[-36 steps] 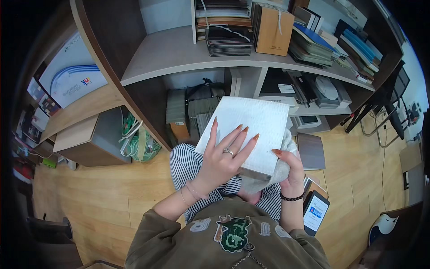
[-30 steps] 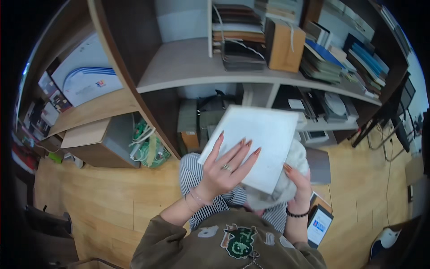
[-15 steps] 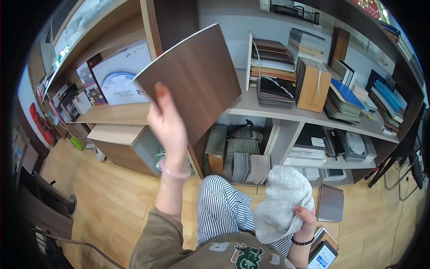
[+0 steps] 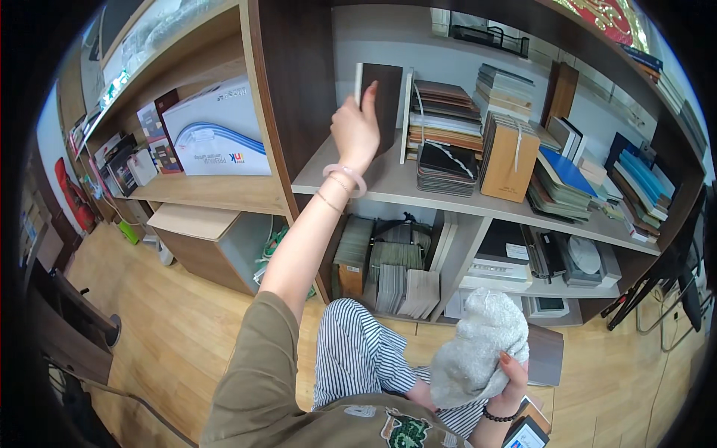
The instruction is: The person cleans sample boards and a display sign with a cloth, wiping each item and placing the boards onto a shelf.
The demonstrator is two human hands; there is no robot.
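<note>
My left hand (image 4: 355, 133) is stretched out to the shelf (image 4: 317, 172), its fingers closed on a dark brown wood-grain board (image 4: 388, 97). The board stands upright with one pale edge toward the left; its lower part is partly hidden by my hand. To its right, past a white upright divider (image 4: 407, 119), lies a tied stack of sample boards (image 4: 448, 112). Low over my lap, my right hand (image 4: 514, 384) grips a light grey towel (image 4: 478, 347), with the thumb on top. The towel hides most of the other fingers.
Tied orange-brown boards (image 4: 509, 160) and a pile with a blue top (image 4: 564, 175) fill the shelf's right. Swatch boards (image 4: 392, 287) stand in the compartment below. A brown panel (image 4: 545, 355) lies on the floor by the towel. A white box (image 4: 216, 131) occupies the left shelf.
My left hand has carried the brown board forward and to the right, from the air in front of the cabinet onto the shelf area, and turned it edge-on. My right hand still holds the towel.
</note>
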